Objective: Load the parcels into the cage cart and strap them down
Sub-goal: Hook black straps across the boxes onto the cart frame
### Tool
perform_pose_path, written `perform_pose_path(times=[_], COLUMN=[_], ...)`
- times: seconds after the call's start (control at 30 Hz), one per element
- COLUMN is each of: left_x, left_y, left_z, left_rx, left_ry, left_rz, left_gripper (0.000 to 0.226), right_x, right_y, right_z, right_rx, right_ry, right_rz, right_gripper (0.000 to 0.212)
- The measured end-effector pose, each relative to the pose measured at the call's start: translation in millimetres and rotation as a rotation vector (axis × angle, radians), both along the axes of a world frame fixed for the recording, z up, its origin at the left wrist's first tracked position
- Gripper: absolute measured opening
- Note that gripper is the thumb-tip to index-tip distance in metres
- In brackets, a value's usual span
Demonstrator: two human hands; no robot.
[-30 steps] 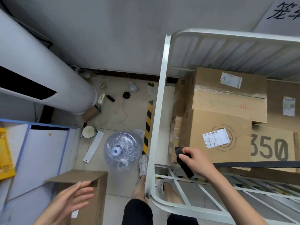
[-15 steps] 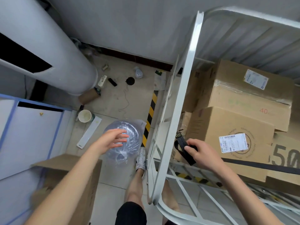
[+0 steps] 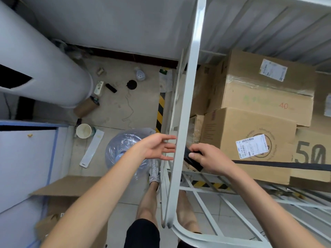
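the right hand (image 3: 210, 159) pinches the end of the black strap (image 3: 279, 165) just inside the left rail of the cart (image 3: 188, 104), fingers clamped on it. the strap stretches across the boxes (image 3: 250, 126) stacked in the cart. the left hand (image 3: 155, 147) is just outside that rail, fingers apart and straight.

The left grip (image 3: 154, 146) reaches forward on an outstretched bare arm, fingers straight and spread, holding nothing. The right grip (image 3: 210, 159), near it, pinches the strap (image 3: 193, 162) between curled fingers and thumb.
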State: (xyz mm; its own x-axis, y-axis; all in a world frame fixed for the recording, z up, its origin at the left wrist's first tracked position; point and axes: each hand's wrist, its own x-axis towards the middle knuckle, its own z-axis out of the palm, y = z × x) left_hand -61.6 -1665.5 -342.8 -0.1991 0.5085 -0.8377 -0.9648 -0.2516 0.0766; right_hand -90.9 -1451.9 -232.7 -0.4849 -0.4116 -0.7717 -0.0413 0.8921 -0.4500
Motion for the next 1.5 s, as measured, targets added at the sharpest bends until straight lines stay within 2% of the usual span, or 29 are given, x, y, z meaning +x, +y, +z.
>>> perform_pose_path(times=[0.2, 0.3, 0.4, 0.53, 0.63, 0.73, 0.83, 0.93, 1.13, 1.37, 1.5], left_x=[-7, -8, -11, -23, -38, -59, -84, -102, -107, -96, -94], left_y=[-1, -9, -21, -38, -47, -47, -41, -33, -17, -17, -24], left_z=[7, 11, 16, 26, 29, 36, 42, 46, 49, 54, 60], left_rx=[-0.068, -0.119, -0.171, -0.186, -0.262, -0.388, -0.517, -0.516, -0.479, -0.484, -0.501], left_ry=[0.006, 0.029, 0.045, 0.170, 0.281, 0.406, 0.549, 0.617, 0.662, 0.733, 0.728], left_rz=[0.166, 0.222, 0.340, 0.472, 0.525, 0.304, -0.043, -0.244, -0.385, -0.433, -0.430], left_gripper=[0.018, 0.022, 0.024, 0.014, 0.021, 0.030, 0.019, 0.010, 0.010, 0.018, 0.014], right_x=[-4, -5, -5, -7, -11, -17, -27, -36, -45, -54, -56], right_y=[-4, -3, -2, 0, 4, 5, 5, 5, 3, -2, -4], right_z=[-3, -5, -6, -10, -15, -19, -27, -35, -43, -42, -41], right_rx=[-0.015, -0.027, -0.051, -0.098, -0.188, -0.297, -0.347, -0.370, -0.367, -0.339, -0.321], right_ry=[-0.008, -0.007, -0.024, -0.018, 0.021, 0.082, 0.106, 0.117, 0.116, 0.096, 0.031], right_rz=[0.020, 0.008, -0.018, -0.093, -0.228, -0.459, -0.618, -0.705, -0.717, -0.681, -0.646], right_gripper=[0.025, 0.026, 0.014, 0.026, 0.025, 0.020, 0.015, 0.008, 0.011, 0.009, 0.013])
